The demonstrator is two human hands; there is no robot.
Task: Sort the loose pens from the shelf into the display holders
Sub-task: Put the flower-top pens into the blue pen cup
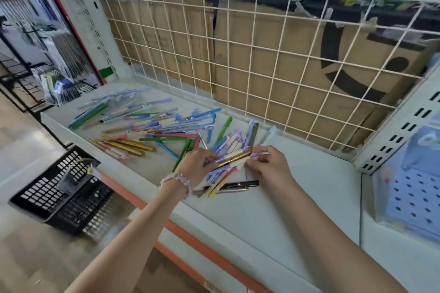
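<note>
Many loose pens (152, 123) in blue, purple, green, pink and gold lie scattered over the pale shelf (297, 188). At the shelf's middle my left hand (194, 165) and my right hand (266, 164) hold a bundle of pens (228, 166) between them, a gold pen (234, 157) on top. The left hand grips one end of the bundle and the right hand's fingertips pinch the other. Two dark pens (235, 187) lie on the shelf just below the bundle. A blue perforated holder (414, 192) shows at the right edge.
A white wire grid (273, 74) backs the shelf, with cardboard boxes behind it. A black plastic basket (62, 195) sits on the floor at the left. An orange strip (185, 238) runs along the shelf's front edge. Perforated shelf uprights stand at the right.
</note>
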